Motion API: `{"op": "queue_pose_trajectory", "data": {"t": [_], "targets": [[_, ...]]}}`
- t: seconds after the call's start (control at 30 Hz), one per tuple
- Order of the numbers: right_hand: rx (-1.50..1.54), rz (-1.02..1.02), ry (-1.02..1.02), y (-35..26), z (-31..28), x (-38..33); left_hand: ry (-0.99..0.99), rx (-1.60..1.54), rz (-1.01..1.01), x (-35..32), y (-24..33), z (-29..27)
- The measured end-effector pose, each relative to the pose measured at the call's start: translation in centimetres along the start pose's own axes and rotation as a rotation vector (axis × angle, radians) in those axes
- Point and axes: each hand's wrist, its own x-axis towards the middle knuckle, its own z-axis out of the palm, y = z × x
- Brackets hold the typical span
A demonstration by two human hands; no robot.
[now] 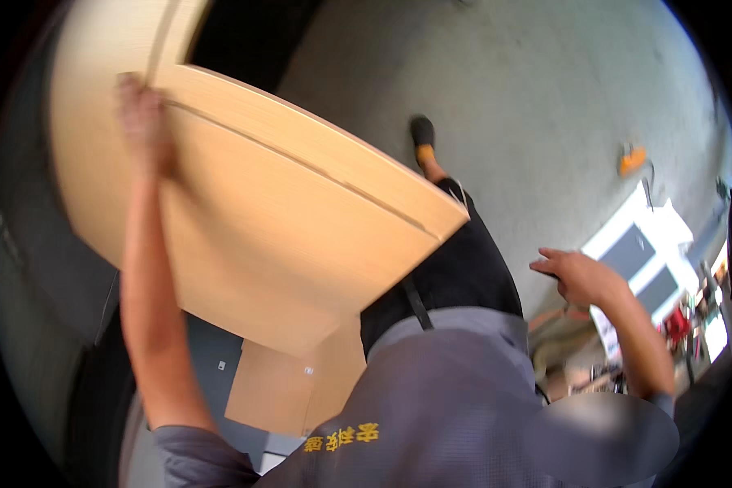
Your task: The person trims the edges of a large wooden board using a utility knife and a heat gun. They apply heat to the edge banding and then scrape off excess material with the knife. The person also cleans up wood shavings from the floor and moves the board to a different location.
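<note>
Overhead: left hand point(142, 122) grips wooden panel point(285, 220) | right hand point(581, 276) free, fingers spread

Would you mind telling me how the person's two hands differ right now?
The left hand is raised high and grips the upper edge of the large light wooden panel; the right hand hangs low at the side, apart from the panel. The left hand's fingers curl around wood, whereas the right hand's fingers are loosely spread, holding nothing. Both are bare.
</note>
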Motion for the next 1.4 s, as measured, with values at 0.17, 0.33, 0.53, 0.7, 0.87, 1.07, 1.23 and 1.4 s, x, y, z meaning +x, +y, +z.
{"op": "queue_pose_trajectory", "data": {"t": [0.17,0.33,0.53,0.7,0.87,1.07,1.23,1.4], "targets": [[1.120,0.201,0.357,-1.1,-1.1,1.8,-0.642,-0.493,0.179,-1.1,31.3,-6.8],[1.242,0.145,0.418,-6.7,-7.0,4.6,-0.498,-0.792,0.204,-5.7,37.7,-6.0],[1.268,0.065,0.333,-11.0,-10.4,7.1,-0.343,-0.455,-0.048,-0.5,20.5,-4.0],[1.211,-0.087,0.206,-15.5,-17.0,14.2,-0.186,-0.069,-0.642,2.6,5.6,-2.6],[0.958,-0.164,0.031,-22.0,-24.9,25.3,-0.044,0.165,-1.130,5.9,-1.4,0.5],[0.920,-0.097,-0.193,-22.4,-28.6,32.1,-0.105,0.180,-1.202,6.4,0.0,1.3],[0.854,-0.130,-0.220,-23.1,-29.2,32.3,-0.106,0.143,-1.228,6.7,0.9,1.0],[0.775,-0.123,-0.221,-24.2,-30.0,32.3,-0.094,0.177,-1.225,6.9,0.7,1.1]]}}
